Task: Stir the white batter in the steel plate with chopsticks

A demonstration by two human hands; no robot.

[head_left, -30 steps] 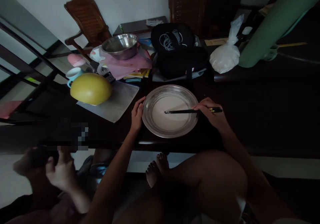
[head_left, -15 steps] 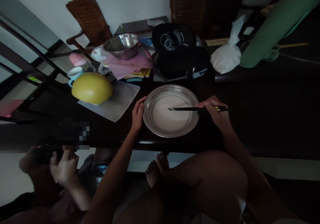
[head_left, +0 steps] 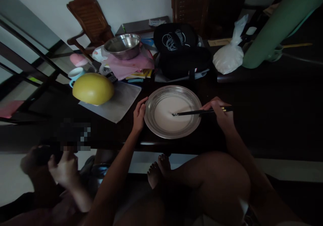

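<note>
A wide metal bowl point(head_left: 174, 135) stands on the dark table, with a milky white liquid point(head_left: 171, 113) in it. My left hand point(head_left: 139, 113) holds the bowl's left side, its fingers curved along the outer wall near the rim. In my right hand point(head_left: 222, 115) is a pair of black chopsticks point(head_left: 191, 112) with gold bands. They slant over the right rim, and their tips dip into the liquid near its middle. The fingers of the right hand are closed round the upper part of the chopsticks.
Left stands a yellow pomelo-like fruit point(head_left: 93, 89) beside a light blue mug point(head_left: 75, 73) and grey mat point(head_left: 121, 103). Behind are another metal bowl point(head_left: 123, 47), a black case point(head_left: 176, 62), a tied bag of white powder point(head_left: 227, 58) and a green roll point(head_left: 275, 27). Another person's hand point(head_left: 65, 170) is lower left.
My right hand has shifted slightly right, and the chopstick tips have moved a little right and nearer to me in the liquid. My left hand and the bowl keep their places.
</note>
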